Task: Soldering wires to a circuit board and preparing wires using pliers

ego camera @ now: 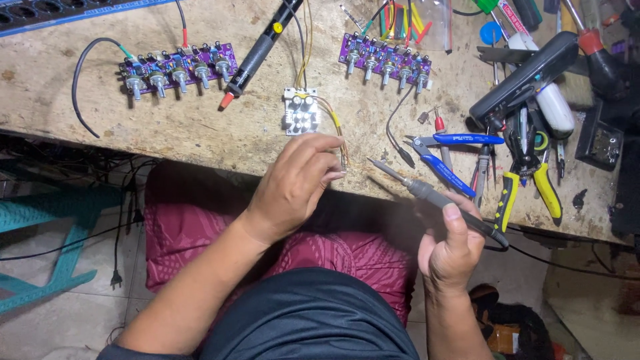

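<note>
Head view: your left hand (293, 183) sat at the near edge of the table (220, 133), fingers (320, 163) pinched shut on the loose ends of the thin wires (333, 123) running from the small white board (300, 111). That board lay just beyond your left hand. Your right hand (450, 250) was closed around the soldering iron (433, 197), thumb on top of the handle, tip aimed toward the wire ends and just short of them.

Risks as judged: the tip was close to your left fingertips, so a slip could have burned them. The wires were held only by a pinch off the table edge; a tug could have dragged the white board or strained its joints. The iron's cord trailed over the edge to the right of the white board, near the blue cutters (443, 157), and might have snagged.
</note>
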